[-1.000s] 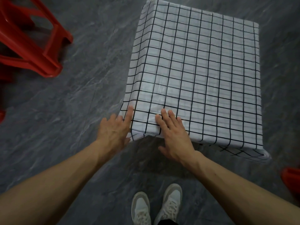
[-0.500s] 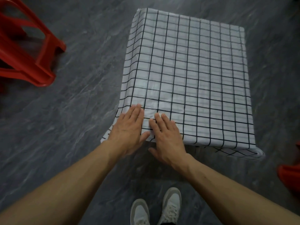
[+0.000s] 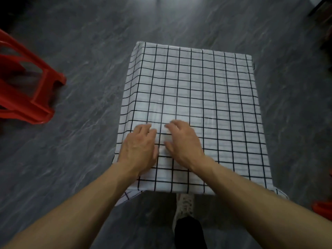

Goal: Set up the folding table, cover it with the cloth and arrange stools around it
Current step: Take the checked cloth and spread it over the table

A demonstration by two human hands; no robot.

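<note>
At far left a red plastic stool (image 3: 27, 90) stands well apart from the table. Next, my left hand (image 3: 139, 148) rests on the white grid-checked cloth (image 3: 197, 105), fingers loosely bent, holding nothing; just beside it my right hand (image 3: 185, 142) lies on the cloth the same way. I judge that any sliding push could drag the thin cloth off square or bunch it. At the right edge, another red stool (image 3: 323, 206) barely shows.

head cam | looks steeply down, forward | close over cloth (image 3: 197, 97) | slightly blurred, probably moving
</note>
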